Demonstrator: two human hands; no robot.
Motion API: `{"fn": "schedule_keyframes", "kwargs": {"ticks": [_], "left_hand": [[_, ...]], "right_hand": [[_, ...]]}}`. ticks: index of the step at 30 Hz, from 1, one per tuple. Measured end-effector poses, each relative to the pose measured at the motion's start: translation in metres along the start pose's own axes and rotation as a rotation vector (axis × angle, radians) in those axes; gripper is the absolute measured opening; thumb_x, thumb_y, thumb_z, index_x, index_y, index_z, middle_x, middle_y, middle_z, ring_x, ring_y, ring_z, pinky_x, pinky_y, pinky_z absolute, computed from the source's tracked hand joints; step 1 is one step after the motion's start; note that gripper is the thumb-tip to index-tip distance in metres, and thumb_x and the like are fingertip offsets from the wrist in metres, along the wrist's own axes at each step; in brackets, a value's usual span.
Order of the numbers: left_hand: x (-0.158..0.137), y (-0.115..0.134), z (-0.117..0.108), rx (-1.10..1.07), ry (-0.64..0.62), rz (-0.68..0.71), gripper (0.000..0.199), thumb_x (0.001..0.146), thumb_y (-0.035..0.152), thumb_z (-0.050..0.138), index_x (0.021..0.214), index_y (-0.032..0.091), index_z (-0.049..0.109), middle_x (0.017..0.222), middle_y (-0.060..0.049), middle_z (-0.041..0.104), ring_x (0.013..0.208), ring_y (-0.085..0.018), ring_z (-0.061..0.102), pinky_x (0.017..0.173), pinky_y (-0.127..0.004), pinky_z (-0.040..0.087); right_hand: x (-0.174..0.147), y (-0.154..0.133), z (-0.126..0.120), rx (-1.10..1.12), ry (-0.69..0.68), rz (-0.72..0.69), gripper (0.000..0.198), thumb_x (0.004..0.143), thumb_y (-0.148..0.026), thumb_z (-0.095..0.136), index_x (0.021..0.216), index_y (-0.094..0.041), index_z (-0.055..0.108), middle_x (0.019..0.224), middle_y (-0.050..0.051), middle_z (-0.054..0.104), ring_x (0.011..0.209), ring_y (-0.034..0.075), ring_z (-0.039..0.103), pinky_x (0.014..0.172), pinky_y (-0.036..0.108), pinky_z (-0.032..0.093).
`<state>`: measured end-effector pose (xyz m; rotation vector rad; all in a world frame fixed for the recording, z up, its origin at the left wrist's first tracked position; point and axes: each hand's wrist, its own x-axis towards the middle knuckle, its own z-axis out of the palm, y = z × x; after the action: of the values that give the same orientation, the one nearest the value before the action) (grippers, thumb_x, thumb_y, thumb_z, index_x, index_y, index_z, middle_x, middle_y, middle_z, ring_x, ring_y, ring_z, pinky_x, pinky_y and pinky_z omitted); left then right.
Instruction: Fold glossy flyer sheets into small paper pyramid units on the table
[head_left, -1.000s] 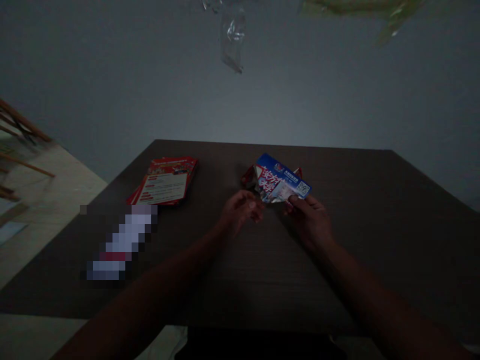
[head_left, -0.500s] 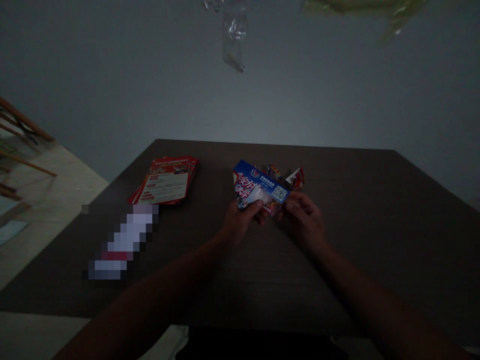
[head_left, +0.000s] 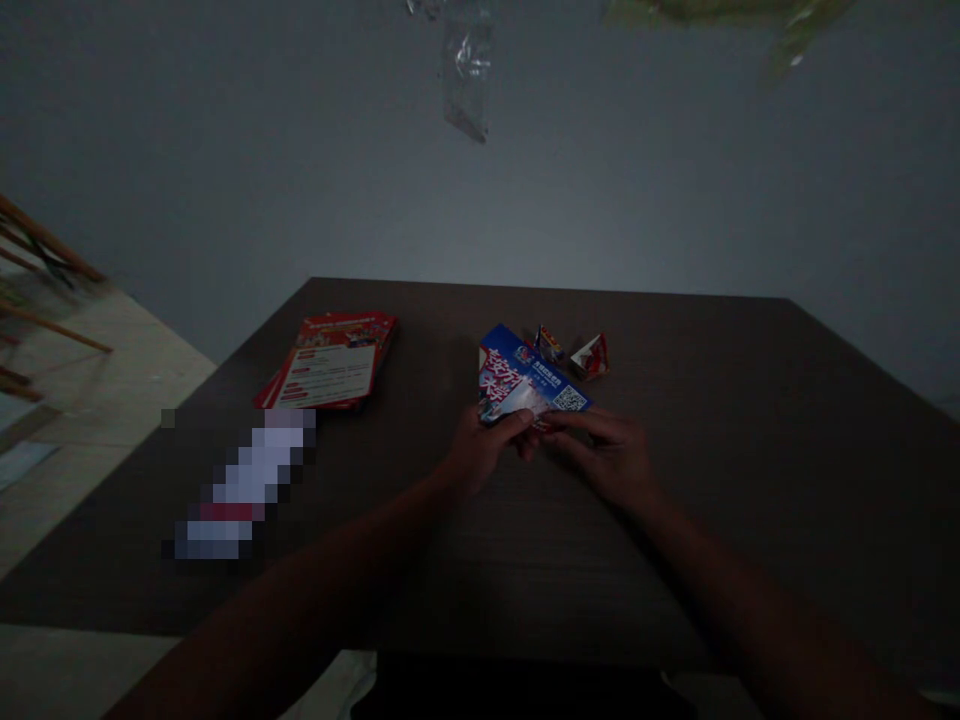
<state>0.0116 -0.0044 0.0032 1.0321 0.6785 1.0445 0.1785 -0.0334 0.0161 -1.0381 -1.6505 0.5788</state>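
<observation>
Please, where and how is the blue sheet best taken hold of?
Probably pinch the blue sheet at its far-left corner, coming from the far left. That corner points away, free of fingers, while the left hand and right hand crowd the near edge and folded papers lie beyond the far-right edge.

The folded paper (head_left: 517,372) is glossy and printed, with a roughly triangular outline, and sits around the middle of the scene. A blue band runs along its far edge, which slants from far left to near right. Large white characters on red fill the left, a square code marks the right corner, and the near edge is partly hidden.
</observation>
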Motion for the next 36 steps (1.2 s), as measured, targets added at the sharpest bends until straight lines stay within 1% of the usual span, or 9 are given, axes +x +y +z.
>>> {"fn": "schedule_keyframes", "kwargs": {"ticks": [7,10,16,20,23,25,30,33,36], "left_hand": [[-0.003,0.004,0.004,0.058,-0.007,0.029,0.023,0.073,0.033,0.064,0.076,0.011,0.061,0.062,-0.003,0.060,0.051,-0.013,0.056,0.046,-0.025,0.046],[-0.005,0.007,0.006,0.124,0.006,0.067,0.024,0.075,0.035,0.062,0.075,0.011,0.062,0.062,-0.003,0.061,0.051,-0.012,0.055,0.046,-0.024,0.046],[-0.009,0.007,0.006,0.257,0.007,0.138,0.026,0.078,0.036,0.060,0.070,0.012,0.062,0.064,-0.003,0.062,0.050,-0.010,0.054,0.048,-0.023,0.046],[-0.012,0.007,0.007,0.357,0.054,0.177,0.026,0.077,0.037,0.062,0.067,0.013,0.063,0.061,-0.003,0.063,0.051,-0.010,0.055,0.051,-0.022,0.046],[-0.013,0.008,0.008,0.405,0.100,0.159,0.022,0.071,0.035,0.068,0.070,0.013,0.065,0.060,-0.002,0.063,0.050,-0.010,0.056,0.049,-0.021,0.046],[-0.012,0.008,0.008,0.403,0.101,0.159,0.021,0.071,0.033,0.069,0.073,0.013,0.065,0.062,-0.002,0.065,0.050,-0.010,0.056,0.048,-0.021,0.046],[-0.012,0.012,0.010,0.344,0.081,0.153,0.021,0.072,0.033,0.068,0.077,0.012,0.066,0.066,-0.004,0.068,0.052,-0.012,0.059,0.049,-0.023,0.049],[-0.012,0.014,0.012,0.310,0.076,0.146,0.022,0.072,0.033,0.068,0.078,0.012,0.066,0.067,-0.005,0.069,0.052,-0.012,0.060,0.049,-0.023,0.050],[-0.011,0.014,0.012,0.294,0.079,0.145,0.021,0.071,0.033,0.069,0.076,0.012,0.066,0.067,-0.005,0.069,0.051,-0.012,0.060,0.049,-0.023,0.050]], "right_hand": [[-0.005,0.000,0.009,0.138,0.119,0.186,0.012,0.069,-0.025,0.072,0.080,-0.025,0.074,0.076,0.002,0.073,0.067,0.018,0.065,0.062,0.030,0.051],[-0.007,0.000,0.012,0.205,0.153,0.259,0.011,0.068,-0.027,0.073,0.078,-0.024,0.074,0.073,0.002,0.072,0.064,0.017,0.065,0.060,0.030,0.051],[-0.007,-0.004,0.015,0.293,0.176,0.303,0.009,0.069,-0.028,0.073,0.076,-0.022,0.071,0.069,0.001,0.070,0.061,0.015,0.063,0.059,0.029,0.052],[-0.006,-0.006,0.016,0.297,0.203,0.312,0.012,0.067,-0.027,0.074,0.074,-0.020,0.068,0.065,0.001,0.068,0.058,0.014,0.062,0.055,0.026,0.049],[-0.006,-0.006,0.017,0.341,0.218,0.313,0.020,0.067,-0.026,0.074,0.083,-0.022,0.063,0.062,-0.002,0.066,0.055,0.013,0.061,0.051,0.023,0.047],[-0.006,-0.007,0.017,0.391,0.211,0.313,0.030,0.067,-0.025,0.074,0.093,-0.024,0.058,0.063,-0.004,0.066,0.054,0.012,0.061,0.051,0.023,0.047],[-0.005,-0.008,0.017,0.468,0.162,0.326,0.049,0.072,-0.026,0.070,0.115,-0.025,0.048,0.066,-0.003,0.069,0.056,0.015,0.064,0.057,0.027,0.050],[-0.004,-0.011,0.016,0.467,0.165,0.320,0.052,0.074,-0.027,0.068,0.120,-0.025,0.046,0.063,-0.004,0.068,0.057,0.015,0.065,0.060,0.029,0.051],[-0.004,-0.014,0.015,0.454,0.164,0.326,0.049,0.075,-0.029,0.068,0.120,-0.025,0.047,0.061,-0.004,0.068,0.058,0.016,0.066,0.062,0.030,0.052]]}}
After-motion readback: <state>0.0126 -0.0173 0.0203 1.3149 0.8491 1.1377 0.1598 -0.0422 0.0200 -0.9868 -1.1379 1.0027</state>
